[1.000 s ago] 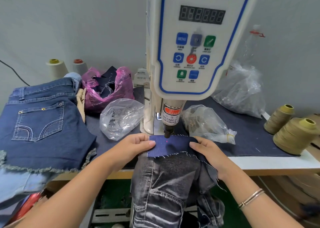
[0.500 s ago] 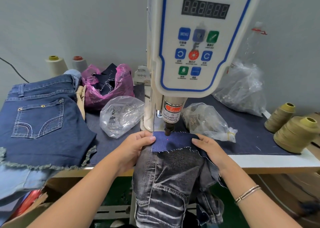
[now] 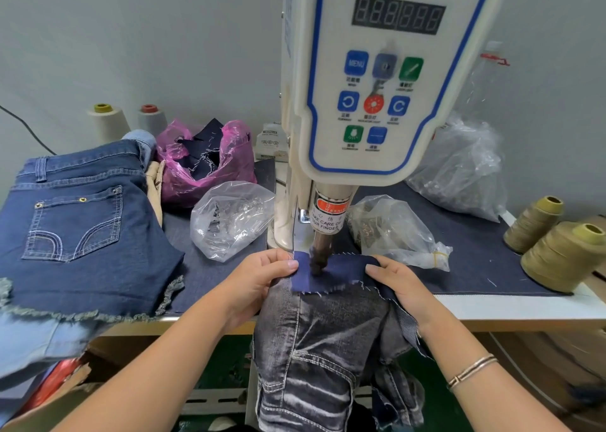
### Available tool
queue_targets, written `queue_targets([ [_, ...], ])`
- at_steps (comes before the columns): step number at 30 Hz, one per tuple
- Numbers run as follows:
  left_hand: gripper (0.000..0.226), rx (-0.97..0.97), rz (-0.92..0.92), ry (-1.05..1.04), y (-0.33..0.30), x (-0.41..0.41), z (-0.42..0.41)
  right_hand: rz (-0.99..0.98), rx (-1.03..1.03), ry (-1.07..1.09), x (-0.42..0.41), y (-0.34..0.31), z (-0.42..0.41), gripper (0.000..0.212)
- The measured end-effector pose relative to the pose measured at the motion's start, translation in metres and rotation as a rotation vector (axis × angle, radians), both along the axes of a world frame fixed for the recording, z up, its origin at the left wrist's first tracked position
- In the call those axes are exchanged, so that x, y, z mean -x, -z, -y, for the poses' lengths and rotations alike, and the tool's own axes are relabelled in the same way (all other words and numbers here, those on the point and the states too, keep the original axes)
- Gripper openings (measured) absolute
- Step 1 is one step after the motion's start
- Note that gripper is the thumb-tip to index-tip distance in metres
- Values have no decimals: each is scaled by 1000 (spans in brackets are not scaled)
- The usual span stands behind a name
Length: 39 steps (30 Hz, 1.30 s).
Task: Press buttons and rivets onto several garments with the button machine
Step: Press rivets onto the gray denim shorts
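The white button machine (image 3: 377, 80) stands at the table's middle, and its press head (image 3: 317, 261) is down on a dark blue denim scrap (image 3: 341, 272). The scrap lies over grey washed jeans (image 3: 314, 349) that hang off the table's front edge. My left hand (image 3: 259, 280) pinches the scrap's left edge together with the jeans. My right hand (image 3: 401, 284) grips the scrap's right edge, fingers on top. Both hands sit close beside the press head.
Blue denim shorts (image 3: 82, 228) lie at the left. A pink bag of scraps (image 3: 203, 159) and clear bags of hardware (image 3: 229, 218), (image 3: 390, 228), (image 3: 465, 172) surround the machine. Thread cones (image 3: 564, 254) stand at the right, and two pale cones (image 3: 108, 121) at the back left.
The press head has come down onto the denim scrap, where a red light dot showed before. Both hands stayed on the scrap's edges.
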<state>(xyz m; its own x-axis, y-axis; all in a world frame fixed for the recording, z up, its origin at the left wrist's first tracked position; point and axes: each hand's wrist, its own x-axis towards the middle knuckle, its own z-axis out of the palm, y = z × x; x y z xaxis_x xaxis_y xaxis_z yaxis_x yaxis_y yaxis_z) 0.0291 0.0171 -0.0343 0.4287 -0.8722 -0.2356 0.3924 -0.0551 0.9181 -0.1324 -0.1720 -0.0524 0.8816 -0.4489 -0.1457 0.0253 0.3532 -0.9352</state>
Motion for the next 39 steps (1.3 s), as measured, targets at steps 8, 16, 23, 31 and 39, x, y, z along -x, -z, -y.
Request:
queue_targets([
  [8,21,36,35,49,2,-2,-1,-7,-10,-27,4,-4,-6,22],
  [16,34,42,380,225,-3,-13,-20,-56,165,-139,21,-13,-28,29],
  [23,34,34,513,101,-17,-27,-41,25,334,-187,19,-45,-68,17],
  [31,18,87,659,-246,-40,-12,-46,41,498,-89,-9,-62,-118,17],
  [39,31,-134,1122,274,-89,-12,-75,0,667,-107,-26,-66,-131,15],
])
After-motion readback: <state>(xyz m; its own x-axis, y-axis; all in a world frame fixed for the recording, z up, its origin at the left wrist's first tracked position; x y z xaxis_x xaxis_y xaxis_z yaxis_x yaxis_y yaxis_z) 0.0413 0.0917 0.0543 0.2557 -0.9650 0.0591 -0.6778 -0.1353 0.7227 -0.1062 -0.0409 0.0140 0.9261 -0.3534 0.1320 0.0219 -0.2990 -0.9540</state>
